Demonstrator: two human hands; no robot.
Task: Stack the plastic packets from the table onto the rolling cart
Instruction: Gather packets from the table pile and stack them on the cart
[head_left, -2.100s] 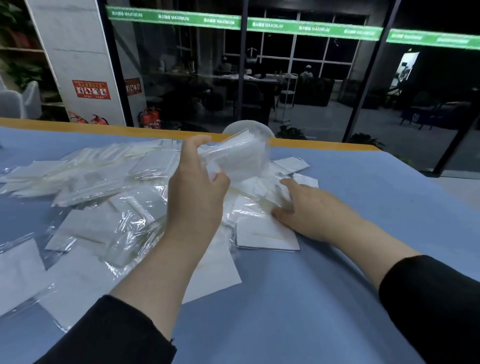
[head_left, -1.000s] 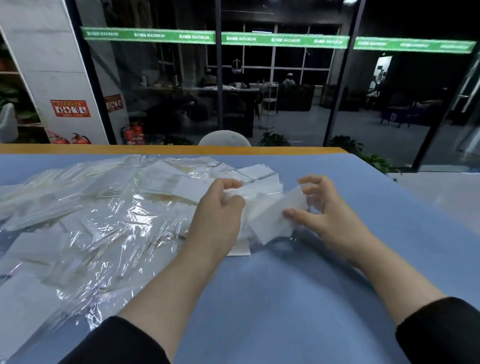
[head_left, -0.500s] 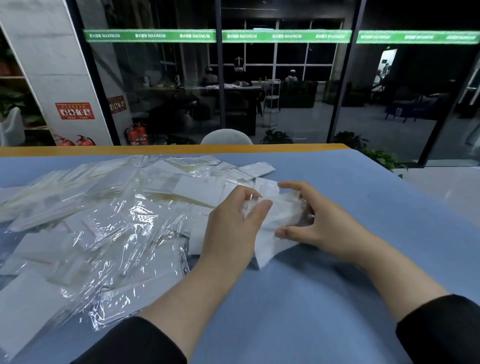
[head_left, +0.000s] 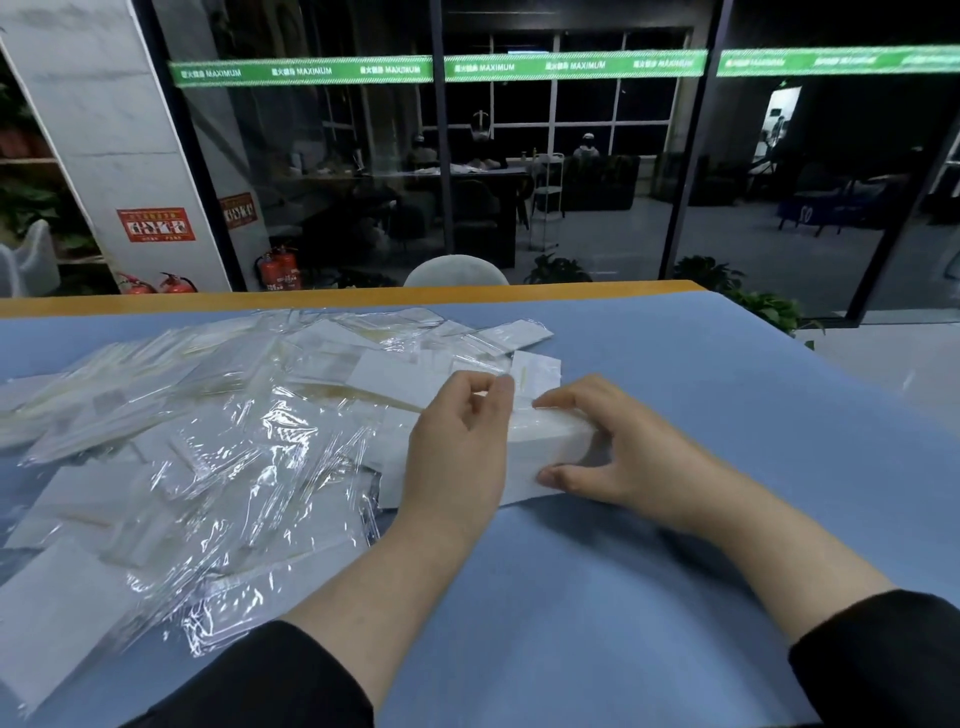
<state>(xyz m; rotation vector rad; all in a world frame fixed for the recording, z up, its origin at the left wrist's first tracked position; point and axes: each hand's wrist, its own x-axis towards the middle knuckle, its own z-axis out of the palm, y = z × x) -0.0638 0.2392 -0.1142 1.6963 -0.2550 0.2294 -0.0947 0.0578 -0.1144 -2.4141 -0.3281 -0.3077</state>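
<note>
Two hands at frame centre square up a small bundle of packets (head_left: 545, 447). Left hand (head_left: 457, 447) curls round its left end, thumb and fingers closed on it; right hand (head_left: 618, 457) pinches the right end, thumb under, fingers over, likely to align edges for carrying. Loose packets (head_left: 208, 441) sprawl across the blue table (head_left: 675, 597), left half. Rolling cart not in view.
</note>
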